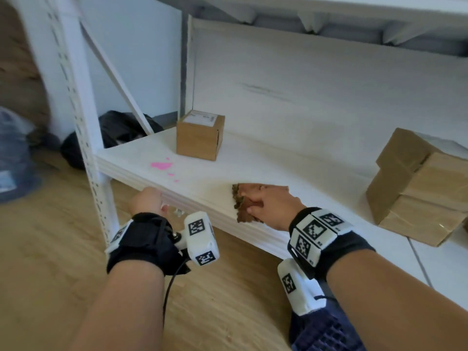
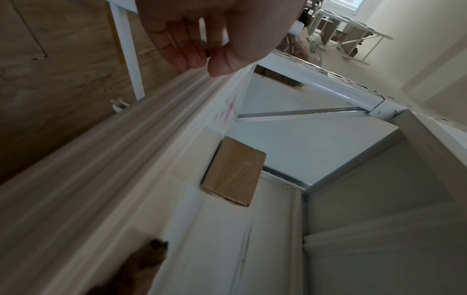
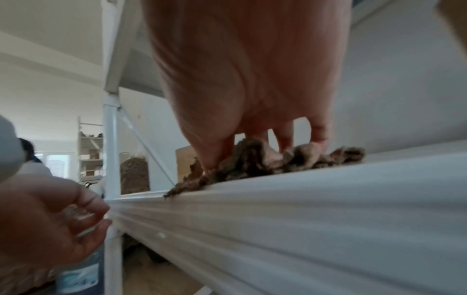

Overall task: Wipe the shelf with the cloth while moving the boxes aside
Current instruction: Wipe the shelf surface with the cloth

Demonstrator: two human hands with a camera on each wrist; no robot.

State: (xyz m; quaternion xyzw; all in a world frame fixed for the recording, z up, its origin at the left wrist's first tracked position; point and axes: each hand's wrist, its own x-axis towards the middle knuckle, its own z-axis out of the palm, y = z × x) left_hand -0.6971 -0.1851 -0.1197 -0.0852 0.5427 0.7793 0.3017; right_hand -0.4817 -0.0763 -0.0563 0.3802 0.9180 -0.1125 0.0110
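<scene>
A white shelf board (image 1: 278, 160) carries a small cardboard box (image 1: 200, 139) at its back left and a stack of cardboard boxes (image 1: 420, 188) at the right. Pink stains (image 1: 161, 165) mark the board near its front left corner. My right hand (image 1: 263, 202) grips a bunched brown cloth (image 1: 239, 195) against the board's front edge, fingertips dug into its folds (image 3: 252, 159). My left hand (image 1: 147, 201) hovers at the front edge left of the cloth, fingers loosely curled (image 2: 192, 51) and holding nothing. The small box (image 2: 233, 171) stands apart from both hands.
A white perforated upright (image 1: 83, 117) and a diagonal brace bound the shelf's left end. Black bags (image 1: 121, 130) and a blue water jug (image 1: 12, 158) sit on the wooden floor beyond it. Another shelf hangs overhead. A dark blue basket (image 1: 326, 333) is below my right arm.
</scene>
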